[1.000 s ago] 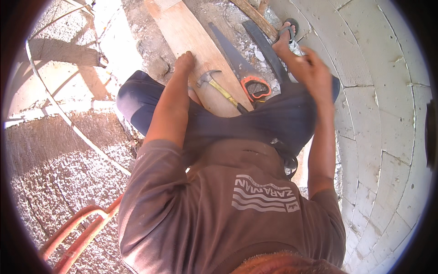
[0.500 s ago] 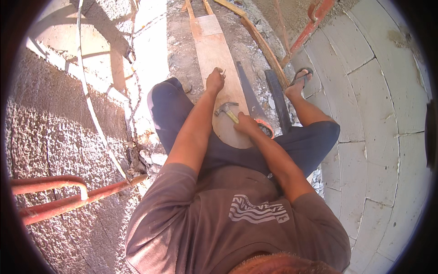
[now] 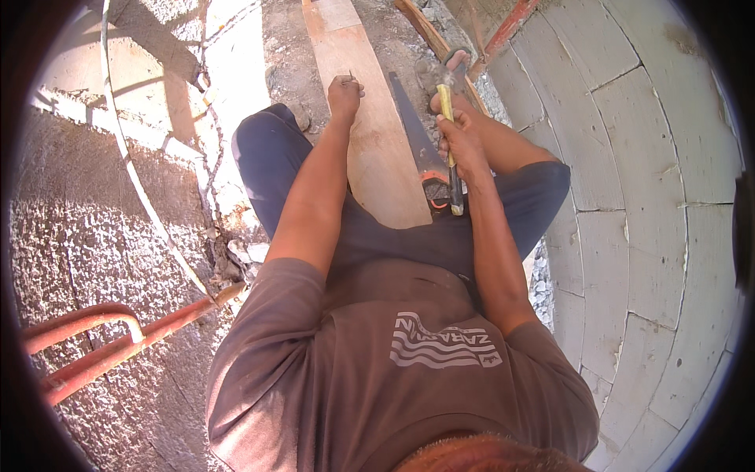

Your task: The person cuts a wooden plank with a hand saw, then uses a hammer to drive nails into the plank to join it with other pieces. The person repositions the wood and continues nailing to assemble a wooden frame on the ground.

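A long pale wooden board [image 3: 381,157] lies lengthwise in front of me, its near end against my lap. My left hand [image 3: 344,101] rests on the board, fingers closed around a thin nail [image 3: 351,75] whose tip just shows above them. To the right, my right hand [image 3: 464,145] grips a claw hammer [image 3: 446,104] by its yellow and black handle. The hammer is raised beside the board, and its head is blurred by motion. Between board and right hand lies a handsaw [image 3: 410,122] with an orange and black handle, partly behind the hammer.
My bent legs flank the board, the right foot in a sandal [image 3: 456,58]. Narrow wooden strips [image 3: 425,27] lie beyond on rubble. A grey block wall [image 3: 629,157] rises on the right. Red metal bars [image 3: 141,338] stand at the lower left, near a pale rope or cable [image 3: 126,157].
My right hand has swung the hammer up and to the right, away from the board. My left hand stays closed on the nail. The whole view has shifted slightly.
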Motion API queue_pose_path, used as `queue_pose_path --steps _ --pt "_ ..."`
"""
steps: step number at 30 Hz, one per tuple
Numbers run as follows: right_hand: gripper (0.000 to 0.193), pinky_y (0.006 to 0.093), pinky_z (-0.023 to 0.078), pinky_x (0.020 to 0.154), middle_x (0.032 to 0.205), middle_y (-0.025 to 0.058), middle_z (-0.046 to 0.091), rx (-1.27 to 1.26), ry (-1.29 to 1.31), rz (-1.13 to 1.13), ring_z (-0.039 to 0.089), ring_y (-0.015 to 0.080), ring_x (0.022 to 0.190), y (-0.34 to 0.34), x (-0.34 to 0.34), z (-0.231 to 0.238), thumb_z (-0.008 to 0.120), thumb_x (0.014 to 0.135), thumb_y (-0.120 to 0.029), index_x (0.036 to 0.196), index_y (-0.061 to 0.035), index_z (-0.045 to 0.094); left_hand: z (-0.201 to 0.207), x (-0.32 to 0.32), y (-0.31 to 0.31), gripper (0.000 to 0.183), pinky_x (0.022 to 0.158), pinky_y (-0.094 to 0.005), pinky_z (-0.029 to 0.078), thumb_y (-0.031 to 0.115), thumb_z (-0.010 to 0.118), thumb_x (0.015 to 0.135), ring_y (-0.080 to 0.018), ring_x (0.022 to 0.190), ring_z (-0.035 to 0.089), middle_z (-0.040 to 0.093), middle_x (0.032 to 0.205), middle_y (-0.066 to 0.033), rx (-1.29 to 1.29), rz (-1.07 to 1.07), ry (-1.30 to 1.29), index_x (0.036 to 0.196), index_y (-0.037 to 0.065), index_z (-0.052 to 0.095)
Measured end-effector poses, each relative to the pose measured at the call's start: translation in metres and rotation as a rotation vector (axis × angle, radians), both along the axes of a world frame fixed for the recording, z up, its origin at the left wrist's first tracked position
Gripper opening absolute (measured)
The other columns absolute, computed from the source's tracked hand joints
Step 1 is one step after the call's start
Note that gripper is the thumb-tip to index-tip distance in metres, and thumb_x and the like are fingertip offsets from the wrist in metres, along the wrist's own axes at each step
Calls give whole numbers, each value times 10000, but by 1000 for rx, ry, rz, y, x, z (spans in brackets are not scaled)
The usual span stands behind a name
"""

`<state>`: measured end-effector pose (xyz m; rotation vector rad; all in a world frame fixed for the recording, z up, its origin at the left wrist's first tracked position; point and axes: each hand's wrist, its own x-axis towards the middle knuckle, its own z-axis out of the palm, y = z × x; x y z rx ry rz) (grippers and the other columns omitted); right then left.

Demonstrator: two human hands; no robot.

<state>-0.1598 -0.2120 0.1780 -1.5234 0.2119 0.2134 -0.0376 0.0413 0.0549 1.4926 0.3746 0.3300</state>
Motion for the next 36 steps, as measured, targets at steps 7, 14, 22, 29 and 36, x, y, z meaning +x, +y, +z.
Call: queue_pose_path --steps 7,14,22,29,36 --pt "424 234 341 431 691 -23 493 30 -147 -131 444 57 508 -41 -9 99 659 957 -159 1314 -19 477 15 27 -8 238 575 -345 527 134 564 943 -203 682 644 644 890 -98 -170 -45 123 1140 2 589" --pt "321 239 349 445 676 -21 482 -162 -266 -127 439 60 513 -20 74 135 647 957 -182 1216 -12 566 10 125 29 267 623 -368 559 167 548 935 -225 660 659 640 798 -134 311 268 -21 1064 -43 651" --pt "345 248 384 487 731 -21 500 -395 -166 360 458 54 559 78 319 53 687 944 -279 1162 -18 632 -20 206 130 347 894 -507 529 272 542 957 -446 1045 669 693 1124 -259 313 563 384 1108 -21 651" --pt "385 343 510 780 1017 121 678 -665 -339 370 638 208 895 200 534 -125 672 922 -225 1222 9 608 -84 280 148 314 861 -524 500 287 552 983 -450 980 663 706 1020 -254 374 391 243 1079 8 657" --pt "539 455 485 928 1106 249 678 -823 -320 304 653 415 1057 227 543 -186 756 806 -233 1251 26 595 -77 274 133 259 769 -562 501 250 557 1000 -499 879 650 679 932 -287 462 447 308 1123 35 632"
